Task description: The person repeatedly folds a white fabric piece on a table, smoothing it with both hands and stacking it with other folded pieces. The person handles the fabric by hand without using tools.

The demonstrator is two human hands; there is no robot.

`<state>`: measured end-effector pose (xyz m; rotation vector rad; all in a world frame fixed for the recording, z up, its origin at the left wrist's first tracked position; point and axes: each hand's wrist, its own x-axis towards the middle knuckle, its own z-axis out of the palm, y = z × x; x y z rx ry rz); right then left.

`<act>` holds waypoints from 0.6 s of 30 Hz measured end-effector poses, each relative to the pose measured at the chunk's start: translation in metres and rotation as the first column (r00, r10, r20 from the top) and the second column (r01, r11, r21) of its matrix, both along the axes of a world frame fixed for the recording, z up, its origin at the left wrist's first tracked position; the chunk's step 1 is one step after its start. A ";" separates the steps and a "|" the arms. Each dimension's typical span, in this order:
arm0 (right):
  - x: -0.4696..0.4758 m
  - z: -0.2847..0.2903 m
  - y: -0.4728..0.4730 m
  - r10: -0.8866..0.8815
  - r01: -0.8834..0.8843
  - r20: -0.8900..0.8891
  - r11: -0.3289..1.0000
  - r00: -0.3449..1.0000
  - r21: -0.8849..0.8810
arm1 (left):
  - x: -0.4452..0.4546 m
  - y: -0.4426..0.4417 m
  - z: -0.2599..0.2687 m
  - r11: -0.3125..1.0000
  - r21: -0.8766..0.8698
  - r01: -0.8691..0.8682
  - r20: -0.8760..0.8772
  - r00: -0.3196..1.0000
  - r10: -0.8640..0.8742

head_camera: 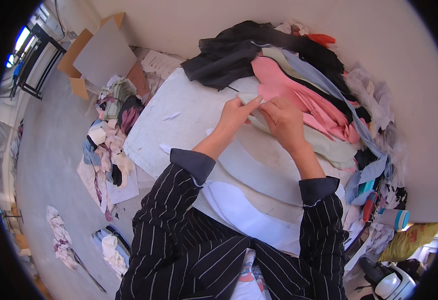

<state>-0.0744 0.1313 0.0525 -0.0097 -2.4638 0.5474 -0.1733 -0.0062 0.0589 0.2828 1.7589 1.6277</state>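
Note:
Over a pale worktable, my left hand pinches the end of a pale green fabric piece between thumb and fingers. Close beside it, my right hand pinches the same end; the fingertips nearly meet. The piece runs to the right under my right wrist. Behind my hands lie pink fabric pieces and black fabric. Nearer my body are a curved pale grey piece and white curved pieces. What exactly is between my fingertips is partly hidden.
Fabric scraps are heaped on the floor left of the table, with an open cardboard box behind. A wall borders the far and right sides. Blue fabric strips, a red-handled tool and a white-and-teal cylinder lie at the right.

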 end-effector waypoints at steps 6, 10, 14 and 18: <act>0.026 0.025 0.032 0.154 -0.071 0.090 0.804 0.984 -0.591 | 0.012 0.019 0.002 0.906 0.418 0.074 -0.338 0.938 0.079; 0.113 0.031 0.099 0.091 0.090 0.365 0.889 0.927 -0.449 | 0.011 0.020 0.013 0.888 0.457 0.051 -0.291 0.952 0.095; 0.222 0.058 0.123 -0.092 0.368 0.468 0.755 0.879 -0.542 | 0.026 0.013 0.022 0.896 0.439 0.063 -0.135 0.991 -0.003; 0.271 0.094 0.058 0.024 0.414 0.498 0.522 0.867 -0.745 | 0.039 -0.034 0.032 0.927 0.361 0.096 0.017 0.994 -0.109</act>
